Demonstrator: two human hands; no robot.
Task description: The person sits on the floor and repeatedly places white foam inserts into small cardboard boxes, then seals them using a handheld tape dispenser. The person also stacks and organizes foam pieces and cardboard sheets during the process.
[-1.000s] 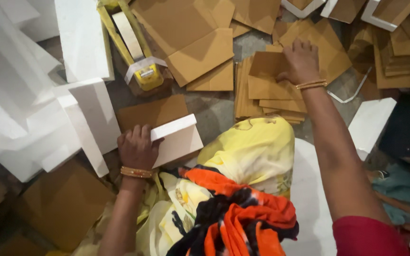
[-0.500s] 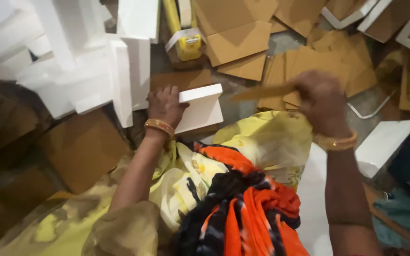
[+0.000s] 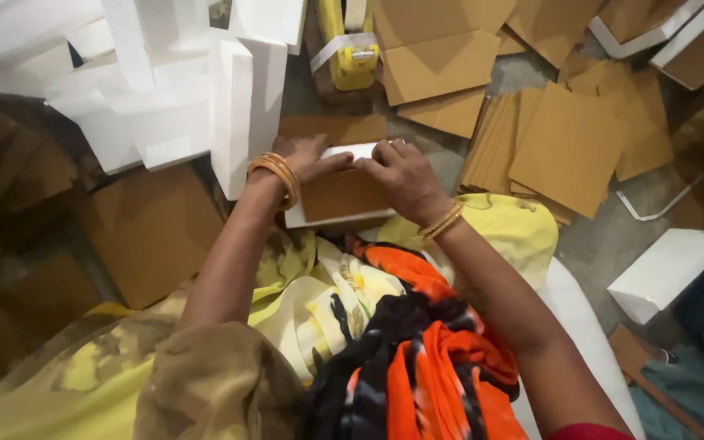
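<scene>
Cardboard sheet (image 3: 342,194) is lying flat on the white foam block (image 3: 332,213) on the lap, left hand (image 3: 307,156) and right hand (image 3: 401,175) together pressing its top edge, wrap looking barely started, cardboard stack (image 3: 568,147) waiting on the floor (image 3: 605,244).

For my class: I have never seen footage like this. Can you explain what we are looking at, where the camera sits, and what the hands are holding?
The single view comes from a camera worn on a person's head, looking down at their own arms. The left hand and right hand both press a brown cardboard piece onto a white foam block in front of their lap. On the floor lie more cardboard sheets, a pile of white foam pieces, another foam block and a yellow tape dispenser.
</scene>
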